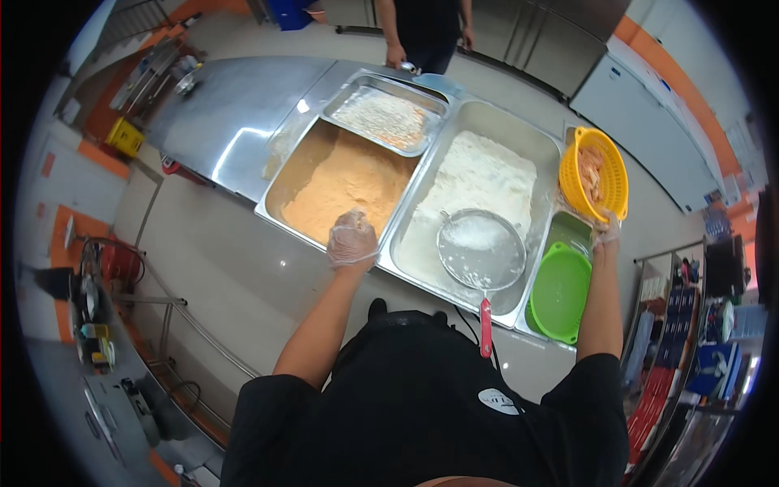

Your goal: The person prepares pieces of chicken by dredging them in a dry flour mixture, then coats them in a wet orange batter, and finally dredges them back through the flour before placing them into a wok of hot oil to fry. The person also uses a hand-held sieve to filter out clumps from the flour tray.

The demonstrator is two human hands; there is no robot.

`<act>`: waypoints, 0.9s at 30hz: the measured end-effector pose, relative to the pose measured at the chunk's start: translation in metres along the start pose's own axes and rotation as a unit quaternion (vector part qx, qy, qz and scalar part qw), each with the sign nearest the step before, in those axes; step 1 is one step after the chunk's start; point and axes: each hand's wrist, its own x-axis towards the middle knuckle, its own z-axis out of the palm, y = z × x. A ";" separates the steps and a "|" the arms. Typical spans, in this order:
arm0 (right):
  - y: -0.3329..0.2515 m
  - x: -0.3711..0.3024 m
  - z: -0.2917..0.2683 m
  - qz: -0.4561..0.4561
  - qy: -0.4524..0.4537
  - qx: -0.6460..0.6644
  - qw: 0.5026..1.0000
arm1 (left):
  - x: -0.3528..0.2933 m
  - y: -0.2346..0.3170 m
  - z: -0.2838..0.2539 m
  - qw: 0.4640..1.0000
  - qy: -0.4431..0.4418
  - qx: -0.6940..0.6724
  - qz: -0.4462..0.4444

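Note:
My left hand (353,239), in a clear plastic glove, is at the near edge of a steel pan of orange breading (345,183). Its fingers look curled together, and whatever they may hold is hidden. On the right, my gloved right hand (605,230) grips the near rim of a yellow colander (596,203) with pale orange raw meat pieces (592,169) inside. Between my hands is a deep pan of white flour (480,183). A round sieve with a red handle (485,329) rests over its near end, with some flour on the mesh (479,235).
A shallow tray of flaky flour (381,111) sits across the far end of the breading pan. Below the yellow colander, a green basket (560,292) sits in a narrow pan. A steel table (243,105) extends left. Another person (428,32) stands across the counter.

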 end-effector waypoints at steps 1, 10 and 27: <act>0.001 0.002 -0.001 -0.014 0.020 0.005 1.000 | -0.002 0.004 -0.004 1.000 -0.018 0.001 -0.004; -0.006 0.003 0.004 -0.008 0.037 0.003 0.999 | -0.003 0.006 -0.007 0.998 -0.045 0.011 -0.042; -0.010 0.033 -0.003 -0.072 0.035 -0.025 0.996 | 0.007 0.010 -0.003 0.999 -0.026 0.039 0.028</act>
